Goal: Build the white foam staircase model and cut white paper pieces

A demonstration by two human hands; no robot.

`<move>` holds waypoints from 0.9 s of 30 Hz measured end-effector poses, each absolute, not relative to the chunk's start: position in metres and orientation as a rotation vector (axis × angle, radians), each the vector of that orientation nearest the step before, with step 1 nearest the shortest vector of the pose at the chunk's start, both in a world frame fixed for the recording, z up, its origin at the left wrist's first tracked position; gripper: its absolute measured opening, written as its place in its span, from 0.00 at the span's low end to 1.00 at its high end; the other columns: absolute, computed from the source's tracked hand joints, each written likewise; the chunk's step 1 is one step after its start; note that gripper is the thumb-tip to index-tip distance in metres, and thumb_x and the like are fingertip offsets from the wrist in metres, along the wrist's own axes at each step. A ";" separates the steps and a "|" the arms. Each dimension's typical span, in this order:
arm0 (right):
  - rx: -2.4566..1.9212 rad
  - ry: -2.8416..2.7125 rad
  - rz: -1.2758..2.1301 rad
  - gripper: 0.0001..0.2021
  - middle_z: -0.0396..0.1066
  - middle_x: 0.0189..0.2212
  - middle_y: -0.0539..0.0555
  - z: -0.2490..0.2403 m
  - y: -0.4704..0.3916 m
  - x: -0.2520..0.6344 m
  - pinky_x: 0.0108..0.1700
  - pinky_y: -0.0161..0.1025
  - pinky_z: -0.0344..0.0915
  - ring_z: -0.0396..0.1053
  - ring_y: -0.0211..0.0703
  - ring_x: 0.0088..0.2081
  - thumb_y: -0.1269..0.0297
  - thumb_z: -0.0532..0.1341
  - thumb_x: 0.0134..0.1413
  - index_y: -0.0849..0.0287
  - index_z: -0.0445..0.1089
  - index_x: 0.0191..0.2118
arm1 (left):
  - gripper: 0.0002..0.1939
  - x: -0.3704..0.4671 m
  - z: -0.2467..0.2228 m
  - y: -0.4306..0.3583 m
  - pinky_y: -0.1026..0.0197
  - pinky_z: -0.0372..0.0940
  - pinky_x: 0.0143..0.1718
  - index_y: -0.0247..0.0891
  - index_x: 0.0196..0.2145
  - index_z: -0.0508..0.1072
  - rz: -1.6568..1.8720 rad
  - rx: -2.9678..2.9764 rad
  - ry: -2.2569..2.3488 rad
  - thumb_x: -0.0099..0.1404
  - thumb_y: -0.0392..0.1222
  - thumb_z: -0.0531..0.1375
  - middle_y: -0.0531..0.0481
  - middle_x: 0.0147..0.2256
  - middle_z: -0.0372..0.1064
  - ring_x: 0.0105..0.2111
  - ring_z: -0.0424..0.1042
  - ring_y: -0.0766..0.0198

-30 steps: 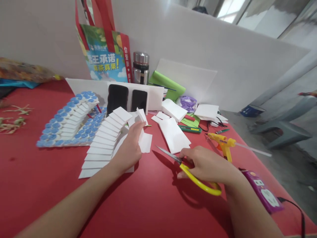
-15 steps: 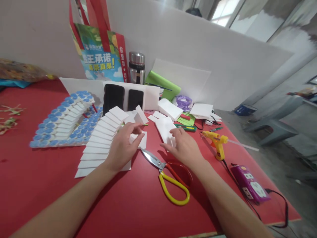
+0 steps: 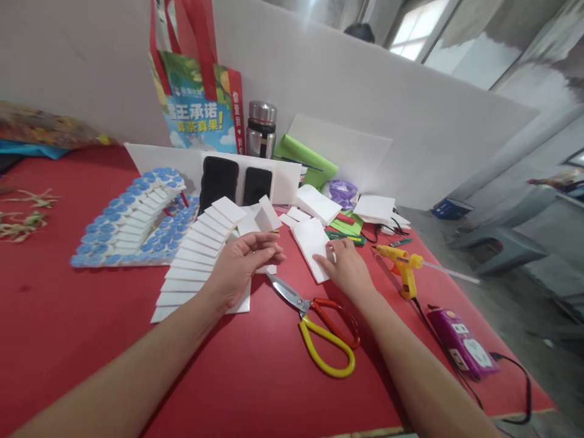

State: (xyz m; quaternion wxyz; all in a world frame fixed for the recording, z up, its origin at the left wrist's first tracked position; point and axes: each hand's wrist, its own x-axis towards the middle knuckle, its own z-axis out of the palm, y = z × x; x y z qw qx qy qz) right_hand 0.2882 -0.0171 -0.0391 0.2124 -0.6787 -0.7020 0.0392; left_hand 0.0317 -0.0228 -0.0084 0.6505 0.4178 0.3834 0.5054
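Observation:
My left hand [image 3: 241, 264] hovers over the right side of a fan of overlapping white strips [image 3: 194, 255], fingers loosely stretched and thumb across them. A thin green tip shows behind its fingers; whether the hand touches it is unclear. My right hand [image 3: 349, 264] is at the right edge of a white foam slab [image 3: 310, 243], thumb and fingers pinched round a small white piece [image 3: 333, 257]. Scissors [image 3: 298, 303] with one red and one yellow handle lie partly open on the red table between my forearms.
A blue-and-white curved stair model [image 3: 132, 219] stands left. Two dark phones [image 3: 258, 186], a steel flask [image 3: 261, 131] and a bag [image 3: 201, 115] stand behind. Rightward are a green cutter [image 3: 349, 238], yellow glue gun [image 3: 406, 267] and purple power strip [image 3: 463, 344] with its cord.
The view has shifted slightly, moving most table items rightward. My left hand has turned, its fingers extending further right. My right thumb and fingers have drawn closer together.

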 end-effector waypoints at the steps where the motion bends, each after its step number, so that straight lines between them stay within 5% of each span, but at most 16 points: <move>1: -1.894 -1.964 0.102 0.14 0.69 0.47 0.64 -0.040 -0.016 0.289 0.41 0.42 0.65 0.71 0.51 0.41 0.56 0.65 0.64 0.62 0.71 0.47 | 0.16 0.031 -0.008 -0.023 0.57 0.72 0.46 0.36 0.45 0.80 1.151 0.971 0.867 0.59 0.41 0.72 0.48 0.35 0.80 0.37 0.80 0.60; 8: -1.833 -1.957 0.192 0.04 0.71 0.38 0.57 -0.046 -0.008 0.295 0.39 0.40 0.63 0.69 0.48 0.37 0.65 0.62 0.64 0.58 0.70 0.37 | 0.17 0.030 -0.012 -0.025 0.58 0.71 0.46 0.37 0.47 0.80 1.181 1.096 0.868 0.60 0.40 0.72 0.49 0.36 0.77 0.37 0.78 0.61; 27: -1.589 -1.885 0.183 0.06 0.70 0.34 0.55 -0.045 -0.016 0.294 0.39 0.41 0.63 0.67 0.45 0.34 0.64 0.60 0.62 0.57 0.70 0.33 | 0.11 0.032 -0.010 -0.028 0.59 0.73 0.40 0.38 0.45 0.82 1.161 1.051 0.720 0.64 0.40 0.69 0.50 0.31 0.78 0.33 0.78 0.63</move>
